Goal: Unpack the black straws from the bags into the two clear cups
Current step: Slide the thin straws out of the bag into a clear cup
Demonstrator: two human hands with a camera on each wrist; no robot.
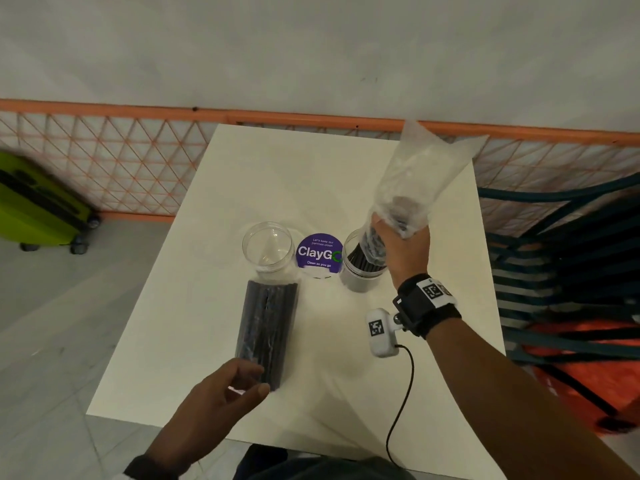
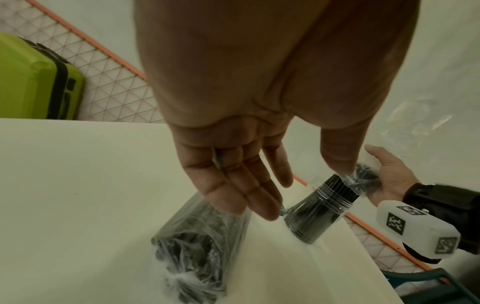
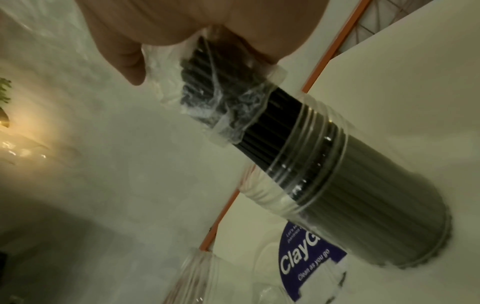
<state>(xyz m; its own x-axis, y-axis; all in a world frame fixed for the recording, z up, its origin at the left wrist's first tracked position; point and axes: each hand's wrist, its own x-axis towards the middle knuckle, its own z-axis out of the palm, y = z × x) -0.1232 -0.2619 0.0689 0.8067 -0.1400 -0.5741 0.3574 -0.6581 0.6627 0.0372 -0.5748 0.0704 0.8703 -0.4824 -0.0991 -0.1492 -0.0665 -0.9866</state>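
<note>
Two clear cups stand mid-table. The left cup (image 1: 267,245) is empty; the right cup (image 1: 362,268) (image 2: 317,214) (image 3: 363,205) is packed with upright black straws (image 3: 262,131). My right hand (image 1: 398,230) (image 2: 389,174) (image 3: 197,51) grips a clear plastic bag (image 1: 426,174) (image 3: 221,102) that still sleeves the straws' upper ends and rises mostly hollow above the cup. A second, full bag of black straws (image 1: 268,327) (image 2: 197,246) lies on the table near the empty cup. My left hand (image 1: 254,377) (image 2: 298,185) hovers at its near end, fingers (image 2: 241,185) relaxed and holding nothing.
A purple ClayGo sticker (image 1: 318,254) (image 3: 309,263) lies between the cups. An orange mesh fence (image 1: 138,161) runs behind the white table (image 1: 346,393). A green suitcase (image 1: 38,202) stands on the floor at left, stacked chairs (image 1: 571,254) at right. A wrist camera cable (image 1: 405,393) hangs over the table.
</note>
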